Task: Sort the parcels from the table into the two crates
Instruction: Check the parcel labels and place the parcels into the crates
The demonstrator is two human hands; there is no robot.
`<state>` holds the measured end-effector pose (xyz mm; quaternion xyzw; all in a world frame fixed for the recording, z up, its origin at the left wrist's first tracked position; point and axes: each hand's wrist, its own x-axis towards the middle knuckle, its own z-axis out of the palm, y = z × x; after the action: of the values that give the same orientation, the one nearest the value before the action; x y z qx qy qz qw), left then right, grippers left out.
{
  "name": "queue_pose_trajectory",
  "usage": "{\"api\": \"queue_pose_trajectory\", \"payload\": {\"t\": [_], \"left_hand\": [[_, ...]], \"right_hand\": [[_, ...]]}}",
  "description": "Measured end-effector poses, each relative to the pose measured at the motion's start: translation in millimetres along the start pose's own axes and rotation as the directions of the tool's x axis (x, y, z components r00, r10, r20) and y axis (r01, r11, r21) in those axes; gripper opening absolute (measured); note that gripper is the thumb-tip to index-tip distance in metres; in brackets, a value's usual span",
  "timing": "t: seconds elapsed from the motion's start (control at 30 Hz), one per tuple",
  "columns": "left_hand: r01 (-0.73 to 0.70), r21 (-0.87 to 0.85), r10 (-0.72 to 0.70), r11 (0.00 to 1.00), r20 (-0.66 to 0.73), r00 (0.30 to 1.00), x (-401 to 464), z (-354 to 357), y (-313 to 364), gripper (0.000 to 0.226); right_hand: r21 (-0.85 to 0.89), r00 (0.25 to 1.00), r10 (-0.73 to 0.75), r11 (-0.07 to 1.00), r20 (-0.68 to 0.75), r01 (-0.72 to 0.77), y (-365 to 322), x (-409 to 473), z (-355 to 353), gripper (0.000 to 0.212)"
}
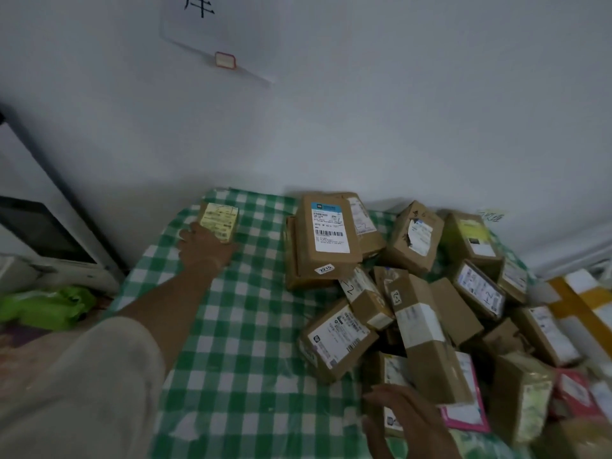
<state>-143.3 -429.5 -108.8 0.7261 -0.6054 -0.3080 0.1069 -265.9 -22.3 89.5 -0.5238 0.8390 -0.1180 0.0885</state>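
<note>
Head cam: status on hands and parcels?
Left hand gripping the yellow-label parcel, far-left on the checked tablecloth. Right hand open, reaching toward the parcel pile. No crates in view.

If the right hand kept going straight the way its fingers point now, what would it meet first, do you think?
The right hand, fingers spread, points up and left into the heap. It would probably first meet the low brown parcel just ahead of its fingertips, though depth is unclear and it may already touch it.

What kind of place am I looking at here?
Probably a small parcel pickup or sorting room: a heap of labelled cardboard parcels on a table with a green checked cloth, and a paper sign on the wall.
</note>
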Motion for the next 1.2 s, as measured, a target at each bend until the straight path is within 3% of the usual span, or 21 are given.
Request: {"api": "queue_pose_trajectory", "payload": {"t": [0.17, 0.27, 0.4, 0.53, 0.67, 0.83, 0.97, 1.03, 1.13, 1.2], "left_hand": [[-0.19, -0.093, 0.185, 0.977, -0.058, 0.981, -50.8, -35.5, 5.7, 0.108], [-0.389, -0.162, 0.366, 0.907, -0.155, 0.918, -113.2, -64.6, 16.2, 0.105], [-0.669, -0.23, 0.644, 0.706, -0.185, 0.743, -214.3, -108.8, 30.7, 0.103], [-0.841, -0.213, 0.84, 0.498, -0.121, 0.528, -309.5, -154.0, 44.6, 0.102], [-0.916, -0.156, 0.92, 0.37, -0.074, 0.384, -389.5, -184.5, 58.3, 0.105], [-0.965, -0.109, 0.967, 0.239, -0.065, 0.246, -469.4, -204.5, 77.7, 0.104], [-0.986, -0.139, 0.994, 0.093, 0.068, 0.084, -524.5, -206.1, 97.1, 0.109], [-0.98, -0.19, 0.989, 0.051, 0.144, 0.023, -547.5, -205.3, 110.8, 0.111], [-0.971, -0.238, 0.976, 0.019, 0.215, -0.033, -577.7, -207.3, 137.9, 0.11], [-0.958, -0.284, 0.984, 0.035, 0.176, -0.017, -595.3, -206.8, 157.3, 0.102]], "right_hand": [[0.053, 1.0, -0.008, 0.999, -0.017, 0.009, 13.4, 14.5, -13.5, 0.035], [0.085, 0.997, -0.04, 0.995, -0.07, 0.046, 12.5, 16.0, -26.8, 0.041], [0.265, 0.998, 0.05, 0.963, -0.03, -0.041, 17.4, 10.8, -54.7, 0.018], [0.418, 0.994, 0.089, 0.907, -0.058, -0.056, 28.7, -7.5, -97.3, 0.017], [0.639, 0.977, 0.15, 0.769, -0.148, -0.022, 43.8, -39.7, -143.7, 0.04], [0.81, 0.959, 0.189, 0.582, -0.21, 0.063, 73.7, -100.8, -181.3, 0.046], [0.855, 0.964, 0.184, 0.514, -0.194, 0.074, 107.1, -152.2, -199.4, 0.078], [0.888, 0.963, 0.202, 0.454, -0.176, 0.067, 124.4, -175.7, -207.6, 0.077], [0.956, 0.96, 0.251, 0.291, -0.121, 0.044, 148.4, -210.6, -218.0, 0.062], [0.985, 0.943, 0.324, 0.169, -0.079, 0.024, 164.0, -228.2, -216.5, 0.074]]}}
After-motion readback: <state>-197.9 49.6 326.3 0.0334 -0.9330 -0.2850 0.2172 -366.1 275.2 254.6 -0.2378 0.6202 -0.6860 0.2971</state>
